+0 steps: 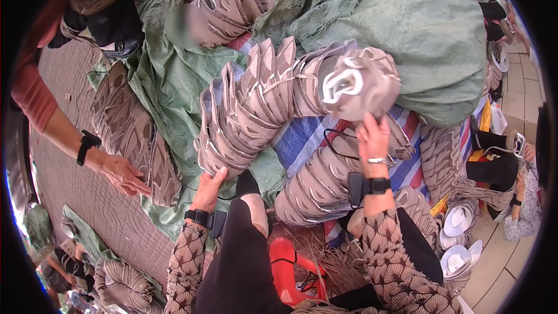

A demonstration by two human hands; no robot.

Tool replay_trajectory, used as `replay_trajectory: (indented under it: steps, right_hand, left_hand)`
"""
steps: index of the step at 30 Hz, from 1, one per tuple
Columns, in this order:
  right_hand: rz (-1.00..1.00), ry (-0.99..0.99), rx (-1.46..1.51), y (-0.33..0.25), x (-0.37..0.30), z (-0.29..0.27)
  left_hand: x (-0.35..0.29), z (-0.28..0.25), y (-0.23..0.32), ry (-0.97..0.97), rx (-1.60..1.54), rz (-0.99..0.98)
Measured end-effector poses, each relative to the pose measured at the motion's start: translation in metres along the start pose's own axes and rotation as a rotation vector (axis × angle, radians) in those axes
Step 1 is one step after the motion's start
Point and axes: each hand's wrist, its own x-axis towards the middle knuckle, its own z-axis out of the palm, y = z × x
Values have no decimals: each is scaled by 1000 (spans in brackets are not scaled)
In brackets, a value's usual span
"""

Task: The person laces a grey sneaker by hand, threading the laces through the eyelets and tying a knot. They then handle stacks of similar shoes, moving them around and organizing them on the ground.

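A long curved stack of nested taupe shoe uppers (261,93) lies across my knees' far side, arching to the right. My left hand (212,189) grips its lower left end, thumb on top. At the other end, my right hand (373,136) pinches the edge of the last shoe upper (381,78), whose white-edged opening is blurred by motion. Below the right hand rests a second stack of shoe uppers (314,183), with a thin black cord (337,134) looped by it; my right wrist partly hides this stack.
A green woven sheet (383,23) and a striped woven sheet (305,142) lie underneath and beyond. At left, another person's hand (119,171) reaches toward a further stack (131,122). A red plastic stool (285,270) stands between my legs. White-lined uppers (456,238) lie at right.
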Motion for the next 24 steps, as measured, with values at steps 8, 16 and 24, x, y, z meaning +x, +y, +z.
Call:
replay_trajectory:
  steps: [8, 16, 24]
  right_hand:
    - [56, -1, 175, -40, -16, -55]
    - [49, -116, 219, -35, -16, -78]
    - [48, -93, 265, -50, -20, -81]
  left_hand:
    - [2, 4, -1, 8, -5, 3]
    - [2, 7, 0, 3, -28, 8]
    - [1, 8, 3, -15, -34, 16]
